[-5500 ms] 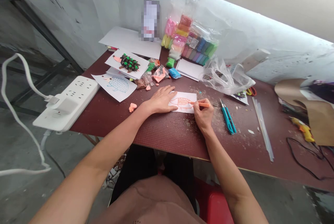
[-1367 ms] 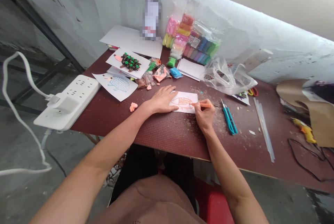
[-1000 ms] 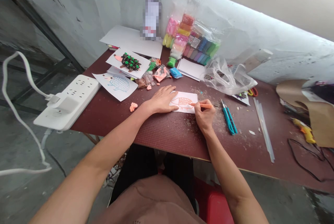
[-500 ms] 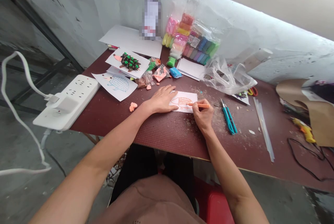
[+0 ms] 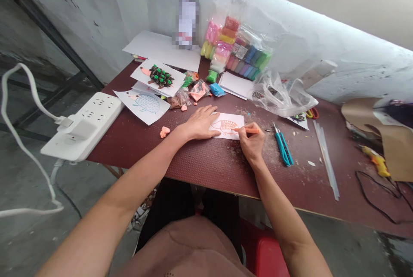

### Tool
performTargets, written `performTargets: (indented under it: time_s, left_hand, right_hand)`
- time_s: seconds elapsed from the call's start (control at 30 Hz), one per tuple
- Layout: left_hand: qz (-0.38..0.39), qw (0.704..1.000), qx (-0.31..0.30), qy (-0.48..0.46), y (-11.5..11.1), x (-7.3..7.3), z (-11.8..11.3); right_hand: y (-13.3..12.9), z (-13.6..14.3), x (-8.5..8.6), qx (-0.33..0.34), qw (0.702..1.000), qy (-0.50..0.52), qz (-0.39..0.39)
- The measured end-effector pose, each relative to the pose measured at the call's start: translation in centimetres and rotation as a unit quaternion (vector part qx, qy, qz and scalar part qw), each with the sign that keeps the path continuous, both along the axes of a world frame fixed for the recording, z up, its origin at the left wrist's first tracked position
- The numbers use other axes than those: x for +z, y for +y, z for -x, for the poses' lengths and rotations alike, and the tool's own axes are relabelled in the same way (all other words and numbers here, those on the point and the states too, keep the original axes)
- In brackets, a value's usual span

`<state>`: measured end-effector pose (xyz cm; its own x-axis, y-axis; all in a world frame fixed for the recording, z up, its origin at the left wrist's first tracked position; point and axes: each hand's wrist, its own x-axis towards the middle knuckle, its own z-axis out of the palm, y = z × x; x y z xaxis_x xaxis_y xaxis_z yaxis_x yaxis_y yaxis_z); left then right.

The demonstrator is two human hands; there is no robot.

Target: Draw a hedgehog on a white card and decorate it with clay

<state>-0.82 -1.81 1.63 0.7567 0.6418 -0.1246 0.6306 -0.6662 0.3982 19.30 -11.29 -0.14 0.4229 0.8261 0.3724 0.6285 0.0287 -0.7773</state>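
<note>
"Posture, please?"

"My left hand lies spread flat over the left end of a small white paper card on a dark red textured tabletop. My right hand, at the card's right end, pinches a slim orange pen, its tip at an orange line drawing."

"How best to work?"

"I'd use light, short strokes, the left hand steady against slipping."

"Any writing?"

"Beyond the card, a clear plastic pack of multicoloured blocks bears a white label; its print is too small to read."
</note>
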Motion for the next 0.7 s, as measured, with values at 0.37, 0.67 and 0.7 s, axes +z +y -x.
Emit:
performTargets:
  time_s: [0.37,0.67,0.7]
  left_hand:
    - [0.0,1.0,0.001,0.003,0.07,-0.05,-0.03]
    - [-0.005,1.0,0.0,0.002,0.1,-0.19,-0.04]
    - [-0.004,1.0,0.0,0.004,0.08,-0.15,-0.04]
  right_hand:
    - [0.03,-0.17,0.21,-0.028,0.999,0.011,-0.018]
    - [0.05,-0.25,-0.05,-0.015,1.0,0.007,-0.002]
    - [0.06,-0.26,-0.05,-0.018,1.0,0.008,-0.003]
